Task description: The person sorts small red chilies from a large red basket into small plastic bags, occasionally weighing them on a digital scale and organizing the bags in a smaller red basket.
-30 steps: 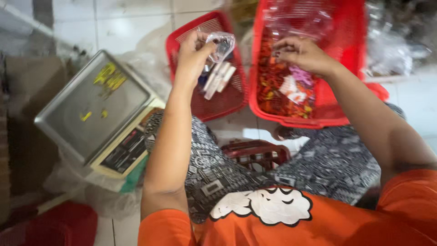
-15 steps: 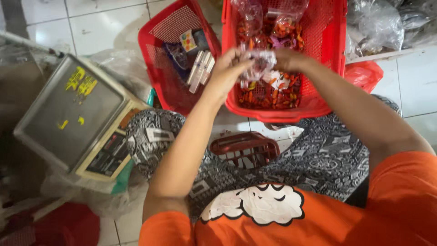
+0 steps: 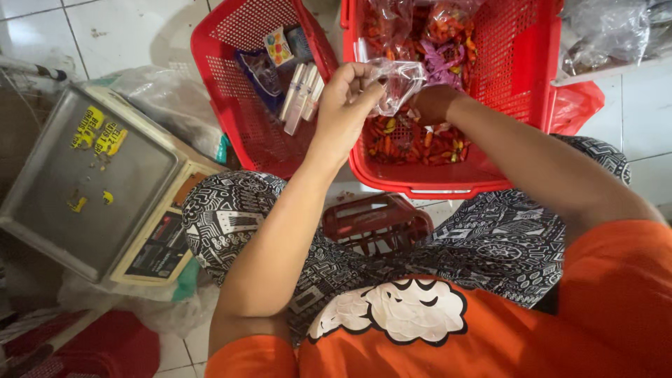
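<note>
Head view, looking down. Left hand raised over the gap between two baskets, fingers pinching the mouth of a small clear plastic bag. Right hand meets the bag from the other side; its fingers are hidden, grip cannot be told. Bag hangs above the large red plastic basket of red and orange chillies. Smaller red mesh basket just left. Grey metal weighing scale on the tiled floor, well apart.

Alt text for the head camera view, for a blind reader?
Both hands, left hand and right hand, hold a small clear plastic bag over a red basket of chillies. A metal scale sits to the left.
</note>
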